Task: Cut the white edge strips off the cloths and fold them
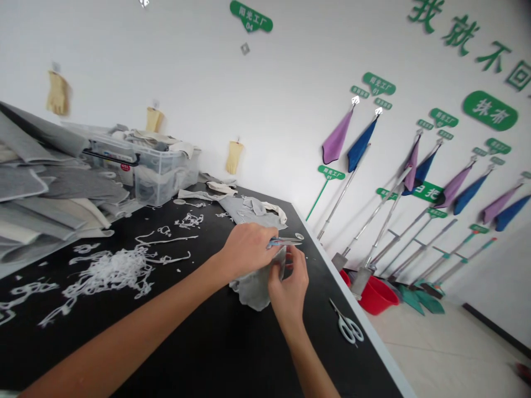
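Bare black table (215, 342) near side = free. Obstacles: white scissors (347, 326) rt, white trimmings pile (112, 271) left, fabric stack (45, 188) & plastic bin (161, 168) far left.

Green wall signs (251, 16) are reading 阳光工厂 with 04 and 01; a larger green plaque (490, 110) is reading 抹布.

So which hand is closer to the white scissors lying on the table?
The right hand. It holds the grey cloth just left of the white scissors. The left hand is farther away, up past the cloth, holding another pair of scissors.
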Motion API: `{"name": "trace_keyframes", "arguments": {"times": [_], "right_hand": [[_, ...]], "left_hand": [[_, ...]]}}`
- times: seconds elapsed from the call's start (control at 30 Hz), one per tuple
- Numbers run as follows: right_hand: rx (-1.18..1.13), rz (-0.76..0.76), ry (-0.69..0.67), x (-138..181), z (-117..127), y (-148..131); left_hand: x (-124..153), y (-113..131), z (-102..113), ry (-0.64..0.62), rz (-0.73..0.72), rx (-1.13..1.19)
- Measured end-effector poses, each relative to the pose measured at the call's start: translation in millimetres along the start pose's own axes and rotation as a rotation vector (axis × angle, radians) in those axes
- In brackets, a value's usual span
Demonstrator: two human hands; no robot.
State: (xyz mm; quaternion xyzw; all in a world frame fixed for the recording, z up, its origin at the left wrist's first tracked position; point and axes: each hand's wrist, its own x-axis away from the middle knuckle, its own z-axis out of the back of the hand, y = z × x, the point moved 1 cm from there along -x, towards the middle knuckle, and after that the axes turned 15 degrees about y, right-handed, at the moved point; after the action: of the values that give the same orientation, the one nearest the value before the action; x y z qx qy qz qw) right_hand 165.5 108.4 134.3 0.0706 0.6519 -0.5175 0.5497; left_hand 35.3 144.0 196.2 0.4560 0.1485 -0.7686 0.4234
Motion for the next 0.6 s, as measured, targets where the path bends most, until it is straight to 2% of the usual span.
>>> {"name": "trace_keyframes", "arguments": {"times": [0.13, 0.27, 0.37, 0.47, 0.6], "right_hand": [[0.009, -0.013, 0.072, 3.0, 6.8, -2.8], [0.048, -0.037, 0.056, 8.8, 7.5, -4.4], [0.101, -0.011, 0.058, 13.7, 6.7, 6.2], [0.130, -0.011, 0.001, 16.5, 15.1, 26.4], [0.126, -0.028, -0.139, 8.8, 46.1, 56.6]], "left_hand": [[-2.0, 4.5, 4.0, 0.009, -0.023, -0.041], [-3.2, 11.4, 2.9, -0.009, -0.034, -0.040], [-2.9, 11.8, 2.1, -0.014, -0.083, -0.041], [-4.1, 1.3, 5.4, -0.004, -0.103, -0.079], [-11.9, -27.4, 15.1, 0.001, -0.109, -0.164]]}}
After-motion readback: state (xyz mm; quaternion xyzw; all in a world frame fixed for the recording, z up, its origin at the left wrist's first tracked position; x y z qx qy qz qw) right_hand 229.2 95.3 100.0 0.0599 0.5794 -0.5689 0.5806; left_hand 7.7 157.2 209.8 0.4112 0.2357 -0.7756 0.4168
